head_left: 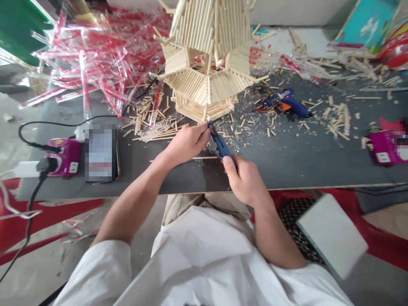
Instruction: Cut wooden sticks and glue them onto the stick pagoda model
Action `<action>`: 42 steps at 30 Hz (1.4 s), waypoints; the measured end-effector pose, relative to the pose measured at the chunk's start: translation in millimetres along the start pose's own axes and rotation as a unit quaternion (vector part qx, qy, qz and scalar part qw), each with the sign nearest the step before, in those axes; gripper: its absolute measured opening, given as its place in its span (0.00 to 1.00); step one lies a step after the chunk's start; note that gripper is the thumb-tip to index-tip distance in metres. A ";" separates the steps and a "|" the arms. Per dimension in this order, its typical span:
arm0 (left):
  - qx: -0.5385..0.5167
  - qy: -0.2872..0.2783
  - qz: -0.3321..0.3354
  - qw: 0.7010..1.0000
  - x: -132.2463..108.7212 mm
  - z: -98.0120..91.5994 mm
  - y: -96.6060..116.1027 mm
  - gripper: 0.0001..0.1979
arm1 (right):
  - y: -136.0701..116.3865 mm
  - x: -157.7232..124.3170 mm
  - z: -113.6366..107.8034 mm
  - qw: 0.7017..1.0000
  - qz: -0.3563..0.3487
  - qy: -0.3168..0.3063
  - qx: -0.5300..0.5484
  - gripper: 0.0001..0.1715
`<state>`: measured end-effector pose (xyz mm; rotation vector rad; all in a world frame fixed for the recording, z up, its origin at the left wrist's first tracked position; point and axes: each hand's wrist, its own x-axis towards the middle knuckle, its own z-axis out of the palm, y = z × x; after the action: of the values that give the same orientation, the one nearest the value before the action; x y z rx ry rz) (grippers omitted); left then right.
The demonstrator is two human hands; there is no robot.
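Note:
My right hand [244, 180] is wrapped round the blue handles of a pair of cutting pliers [222, 145]. Their dark jaws point up and left, close to the fingertips of my left hand [189, 142]. Those fingers are pinched together at the jaws; what they hold, if anything, is too small to make out. Just beyond both hands stands a tiered tower built of pale wooden sticks [207, 85], its lowest corner near the plier tips. A thin stick [204, 158] lies on the table beneath my hands.
Clear and red plastic wrappers [105, 59] pile up at the back left. A blue glue gun [288, 103] lies right of the tower among cut stick pieces [341, 121]. At left are a phone [100, 153] and a purple power socket [65, 156] with cables. The dark table's [306, 165] front edge is near my lap.

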<state>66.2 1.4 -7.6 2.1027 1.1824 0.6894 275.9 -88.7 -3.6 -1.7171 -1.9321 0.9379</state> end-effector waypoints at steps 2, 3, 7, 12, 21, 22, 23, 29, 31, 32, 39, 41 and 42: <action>0.005 0.005 0.001 1.000 -0.4 0.8 0.4 0.18 | 0.3 1.2 -0.3 1.000 -0.002 0.001 -0.009 0.30; 0.007 0.006 0.001 1.000 -0.6 0.9 0.8 0.18 | 0.6 1.7 -0.4 1.000 -0.004 0.000 -0.011 0.30; 0.037 -0.001 -0.009 0.999 -0.7 -0.1 3.0 0.18 | 0.5 2.4 -0.6 1.000 -0.011 -0.006 -0.014 0.32; 0.093 -0.018 -0.019 0.995 -0.5 0.4 7.0 0.16 | -1.3 2.3 -0.3 0.999 -0.010 -0.014 -0.027 0.31; 0.154 -0.006 -0.024 0.988 -1.3 10.9 2.8 0.14 | -0.8 5.0 1.1 0.999 -0.006 -0.012 -0.053 0.31; 0.159 0.000 -0.023 0.987 -1.2 12.4 1.9 0.14 | -0.7 4.8 1.2 0.998 -0.003 -0.011 -0.055 0.31; 0.163 0.007 -0.023 0.986 -1.0 13.8 1.3 0.14 | -0.4 4.5 1.3 0.998 -0.003 -0.010 -0.056 0.32; 0.180 0.020 -0.034 0.983 -0.5 19.6 1.2 0.15 | 1.4 4.7 2.2 0.998 -0.006 -0.005 -0.070 0.32; 0.190 0.023 -0.042 0.981 -0.3 20.7 1.1 0.15 | 0.6 5.7 3.0 0.997 0.004 -0.006 -0.083 0.33; 0.195 0.026 -0.045 0.979 -0.2 21.3 0.8 0.16 | -0.1 6.2 3.5 0.996 0.008 -0.005 -0.090 0.33; 0.216 0.039 -0.047 0.974 0.6 24.9 -1.2 0.15 | -2.6 7.5 6.1 0.994 0.017 0.003 -0.108 0.33; 0.227 0.041 -0.050 0.972 0.7 25.5 -1.3 0.15 | -3.3 7.6 5.7 0.993 0.020 0.002 -0.115 0.33; 0.230 0.041 -0.052 0.971 0.8 25.8 -1.3 0.15 | -3.8 7.7 5.5 0.993 0.021 0.002 -0.119 0.33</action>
<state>83.8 -4.1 -25.7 2.3781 1.6104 0.4900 268.1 -82.5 -5.9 -1.8947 -2.0826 0.7427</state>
